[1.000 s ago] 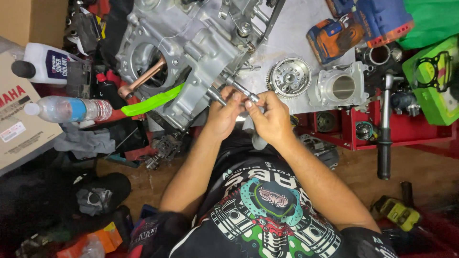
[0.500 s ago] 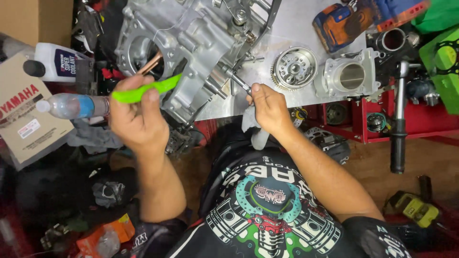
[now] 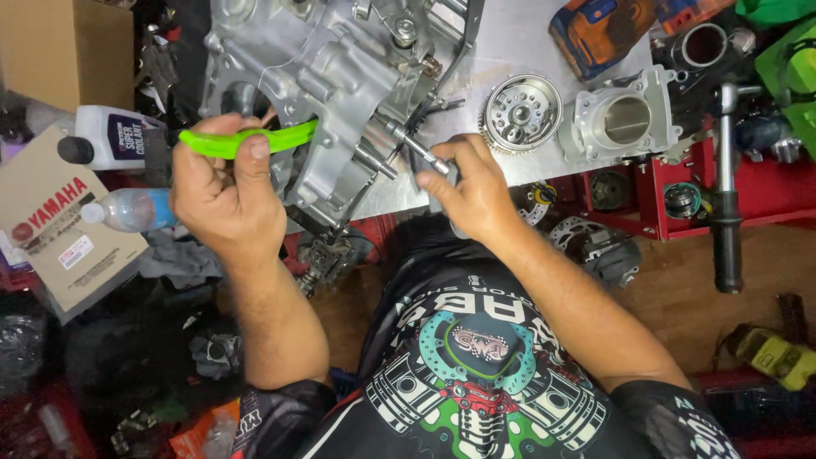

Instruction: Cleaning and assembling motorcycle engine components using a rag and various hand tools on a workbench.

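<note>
**Two hands at the engine case: green tool on the left, steel shaft on the right**

The left hand (image 3: 223, 194) is closed around a bright green tool (image 3: 255, 138), thumb pressed on top, so that the tool lies across the top of the fist and its free end points right, touching the side of the grey engine case (image 3: 327, 76). The case sits on the left part of the table (image 3: 518, 38), overhanging its near edge.

The right hand (image 3: 472, 183) is at the near edge of the table, just right of the case. Its fingers pinch the end of a slim steel shaft (image 3: 412, 143) that runs up and to the left from the fingertips into the case, so the shaft lies directly above and left of this hand.

Beyond the right hand, a round toothed flywheel (image 3: 520, 112) rests on the table, with a grey cylinder block (image 3: 625, 121) just to its right. Off the table's left edge are a white coolant bottle (image 3: 110, 136), a clear plastic bottle (image 3: 132, 209) and a brown carton (image 3: 64, 229). A long black-handled tool (image 3: 725, 187) lies off the near right corner.
</note>
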